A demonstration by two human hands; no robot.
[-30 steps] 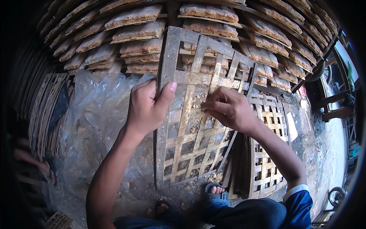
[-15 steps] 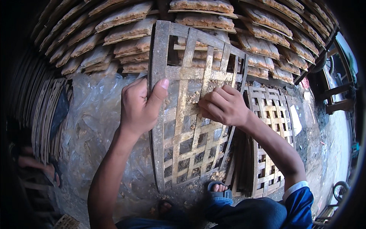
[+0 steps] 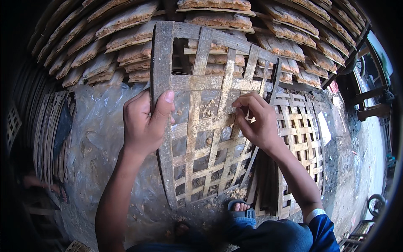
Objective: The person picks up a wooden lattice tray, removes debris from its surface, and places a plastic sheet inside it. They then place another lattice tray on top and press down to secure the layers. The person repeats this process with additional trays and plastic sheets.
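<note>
A woven bamboo lattice rack (image 3: 162, 59) with a worn wooden frame stands tilted in front of me. My left hand (image 3: 145, 122) is closed round its left side bar, thumb on the near face. Over the lattice's right half, my right hand (image 3: 260, 122) makes a pinch, thumb and forefinger tips together close to the slats. Whatever those fingertips may hold is too small to make out. Pale crumbs cling to the slats around the middle of the rack.
Behind rise tiers of thin boards bearing thick, pale orange-brown slabs (image 3: 214, 19). More lattice racks (image 3: 302, 147) lean at the right, others (image 3: 46, 134) at the left. Clear plastic sheeting (image 3: 96, 126) covers the floor. A bicycle wheel (image 3: 375, 206) shows far right; another person's limb is dim at left.
My right hand has shifted right and its fingers have lifted from a curled grip into a fingertip pinch. The rack and my left hand have moved slightly left.
</note>
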